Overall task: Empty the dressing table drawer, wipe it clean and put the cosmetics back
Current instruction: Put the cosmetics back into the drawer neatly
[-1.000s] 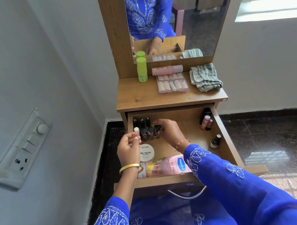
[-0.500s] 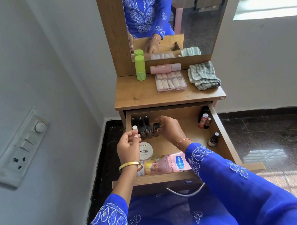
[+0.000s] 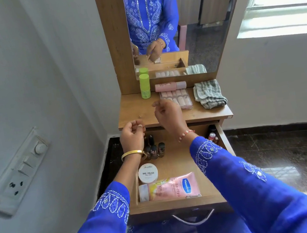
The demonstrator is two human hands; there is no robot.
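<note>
1. The open wooden drawer (image 3: pixel 180 203) holds dark nail polish bottles (image 3: pixel 154 150), a round white tub (image 3: pixel 148 173) and a pink lotion tube (image 3: pixel 170 189).
2. The left hand (image 3: pixel 131 134) (fingers curled) is raised at the wooden bench (image 3: pixel 134 109) edge; whether it pinches anything cannot be told.
3. The right hand (image 3: pixel 167 112) hangs curled above the bench; its hold is equally unclear.

- One view only, from a wide-angle camera on the person's head, looking forward and steeply down.
- It sits close above the open drawer (image 3: pixel 177 201), which fills the lower middle, with both blue sleeves reaching in from the bottom edge.
- Farther ahead lie the wooden surface (image 3: pixel 134 109) and the mirror (image 3: pixel 194 21), facing the camera and reflecting the person's front.
- Wall at left, window at upper right; straight lines bend toward the edges.
</note>
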